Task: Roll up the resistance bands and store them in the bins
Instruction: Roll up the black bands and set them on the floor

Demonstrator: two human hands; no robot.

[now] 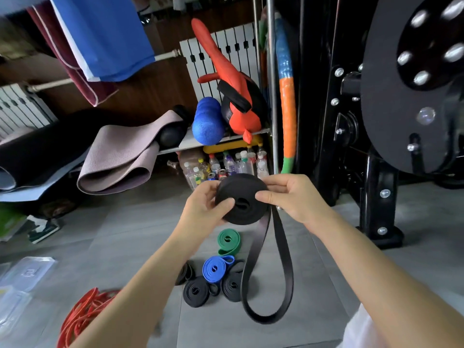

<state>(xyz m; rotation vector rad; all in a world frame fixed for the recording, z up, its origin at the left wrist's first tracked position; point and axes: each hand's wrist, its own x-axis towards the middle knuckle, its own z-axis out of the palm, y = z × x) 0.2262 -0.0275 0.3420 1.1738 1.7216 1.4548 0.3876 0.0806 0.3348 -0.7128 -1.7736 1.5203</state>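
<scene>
Your left hand (200, 209) and right hand (288, 197) both curl around the black band (241, 199), thumbs pressing its coiled face. You hold it above the floor (125, 234); its unrolled loop hangs down beside the rolled bands (216, 270).

Red bands (82, 320) run off the bottom edge — clear bins (27, 272) blurred.
</scene>
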